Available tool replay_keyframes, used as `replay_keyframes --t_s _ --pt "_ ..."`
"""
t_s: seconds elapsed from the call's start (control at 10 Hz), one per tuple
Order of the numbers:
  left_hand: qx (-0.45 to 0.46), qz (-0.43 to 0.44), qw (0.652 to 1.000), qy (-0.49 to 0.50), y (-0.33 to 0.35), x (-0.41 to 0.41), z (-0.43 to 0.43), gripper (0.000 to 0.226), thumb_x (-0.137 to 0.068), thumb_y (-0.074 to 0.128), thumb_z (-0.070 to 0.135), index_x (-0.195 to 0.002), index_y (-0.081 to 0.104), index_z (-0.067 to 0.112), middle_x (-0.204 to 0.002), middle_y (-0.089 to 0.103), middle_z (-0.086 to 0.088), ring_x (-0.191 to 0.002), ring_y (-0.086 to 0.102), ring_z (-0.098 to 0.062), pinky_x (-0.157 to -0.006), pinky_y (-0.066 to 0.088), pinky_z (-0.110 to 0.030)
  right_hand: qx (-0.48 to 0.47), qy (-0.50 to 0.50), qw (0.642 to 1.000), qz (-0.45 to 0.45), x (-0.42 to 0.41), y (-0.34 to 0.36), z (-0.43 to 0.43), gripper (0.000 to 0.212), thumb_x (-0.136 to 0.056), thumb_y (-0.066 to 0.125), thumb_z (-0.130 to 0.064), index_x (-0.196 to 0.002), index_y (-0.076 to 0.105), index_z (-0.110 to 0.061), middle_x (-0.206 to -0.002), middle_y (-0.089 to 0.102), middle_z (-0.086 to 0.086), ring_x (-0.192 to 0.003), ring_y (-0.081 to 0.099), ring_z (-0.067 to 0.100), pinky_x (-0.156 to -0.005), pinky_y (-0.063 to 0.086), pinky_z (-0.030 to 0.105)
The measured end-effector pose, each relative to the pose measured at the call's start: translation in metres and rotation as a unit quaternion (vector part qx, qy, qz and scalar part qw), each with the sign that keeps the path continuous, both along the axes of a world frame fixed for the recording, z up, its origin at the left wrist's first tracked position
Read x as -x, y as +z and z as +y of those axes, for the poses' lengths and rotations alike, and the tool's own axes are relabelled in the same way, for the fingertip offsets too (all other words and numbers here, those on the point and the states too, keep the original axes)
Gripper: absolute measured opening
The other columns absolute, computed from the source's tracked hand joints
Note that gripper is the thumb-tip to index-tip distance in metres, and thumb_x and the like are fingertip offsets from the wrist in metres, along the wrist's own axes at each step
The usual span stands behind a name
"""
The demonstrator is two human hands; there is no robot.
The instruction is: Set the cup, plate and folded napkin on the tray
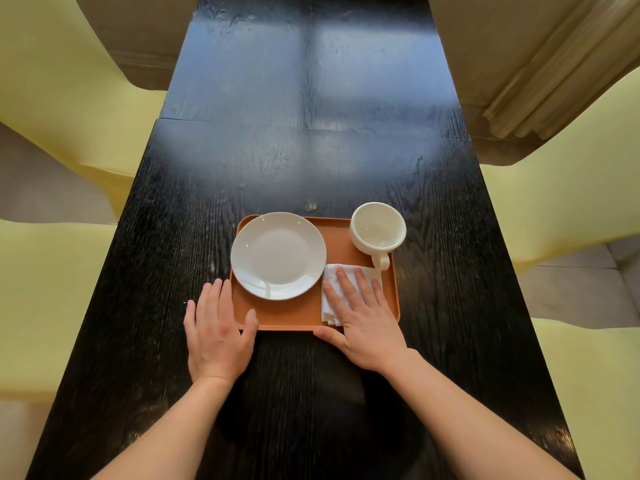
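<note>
An orange tray (294,315) lies on the dark wooden table. A white plate (278,255) sits on its left half, overhanging the left rim a little. At the tray's far right corner stands a white cup (377,228), its handle pointing toward me. A folded white napkin (330,289) lies on the tray's near right part. My right hand (363,317) rests flat on the napkin, fingers spread, thumb at the tray's front edge. My left hand (216,327) lies flat against the tray's near left corner, thumb on the rim, holding nothing.
The black table (311,133) stretches far ahead. Pale yellow seats (52,98) flank it on both sides, close to its long edges. A cream curtain (554,81) hangs at the far right.
</note>
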State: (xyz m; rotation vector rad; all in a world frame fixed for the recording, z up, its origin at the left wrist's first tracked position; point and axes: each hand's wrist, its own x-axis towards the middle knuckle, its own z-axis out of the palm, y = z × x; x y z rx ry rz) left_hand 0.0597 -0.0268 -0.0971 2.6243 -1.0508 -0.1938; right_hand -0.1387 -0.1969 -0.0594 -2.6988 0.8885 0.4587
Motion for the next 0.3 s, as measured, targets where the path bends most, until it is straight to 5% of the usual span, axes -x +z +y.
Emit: replay_keyframes --t_s 0.3 --pt "0.003 0.094 0.996 0.000 0.025 -0.006 -0.001 0.064 -0.100 0.042 0.043 -0.154 0.025 0.015 -0.161 0.030 -0.009 -0.151 0.018 -0.024 -0.124 0.008 -0.050 0.006 -0.082 0.995 -0.060 0.001 0.037 0.004 0.094 -0.085 0.000 -0.079 -0.163 0.013 -0.028 -0.172 0.014 -0.001 -0.159 0.005 0.021 -0.125 -0.001 0.040"
